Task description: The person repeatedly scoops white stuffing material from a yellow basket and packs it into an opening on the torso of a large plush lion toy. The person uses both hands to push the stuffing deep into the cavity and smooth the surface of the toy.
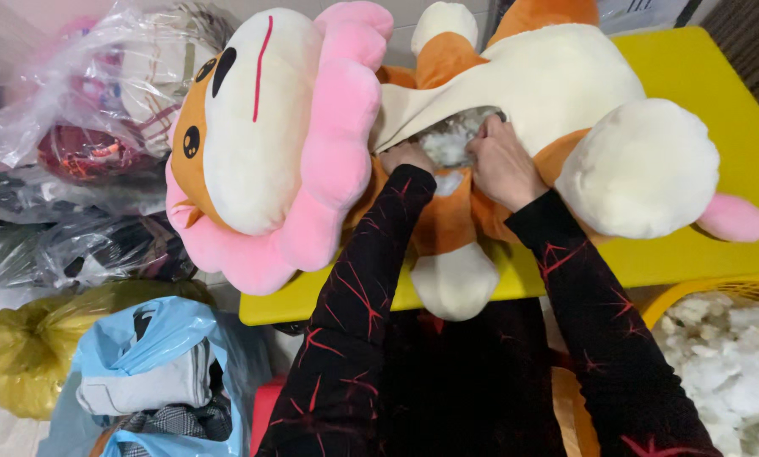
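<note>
A big plush lion (265,144) with a pink mane, orange body and cream belly lies on its back across a yellow table (735,127). A seam in its belly gapes, showing white stuffing (449,140). My left hand (407,157) is pressed against the near edge of that gap, fingers tucked into the fabric. My right hand (502,165) grips the other edge of the opening, fingers curled on the cream fabric. Both arms wear black sleeves with red line patterns.
A yellow basket (693,296) full of white stuffing stands at the lower right. To the left are clear plastic bags (75,93) of goods, an olive-yellow bag (24,347) and a blue bag (151,372) with folded clothes.
</note>
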